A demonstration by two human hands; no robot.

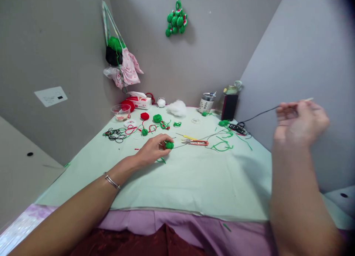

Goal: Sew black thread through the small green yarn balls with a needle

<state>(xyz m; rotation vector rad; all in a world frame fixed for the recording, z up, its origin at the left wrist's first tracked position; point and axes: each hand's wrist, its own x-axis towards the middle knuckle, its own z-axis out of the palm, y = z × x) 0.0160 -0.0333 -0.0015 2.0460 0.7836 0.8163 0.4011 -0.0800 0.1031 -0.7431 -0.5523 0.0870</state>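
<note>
My left hand (153,149) rests on the pale green table cover (194,178) with its fingers closed around a small green crocheted ball (169,145). My right hand (301,121) is raised at the right, pinched shut on a needle (308,99) whose tip pokes out past the fingers. A dark thread (260,114) runs from that hand down toward the table. A thin strand (191,142) leads from the green ball across the cover toward the right.
Orange-handled snips (197,142) and a yellow tool (188,137) lie just right of the ball. Green and red yarn pieces, small balls (157,118), a black cord pile (115,134), stuffing (176,108), a tin (206,102), a tissue box (140,100) and a plastic cup (121,112) fill the back. Green balls (176,21) hang on the wall.
</note>
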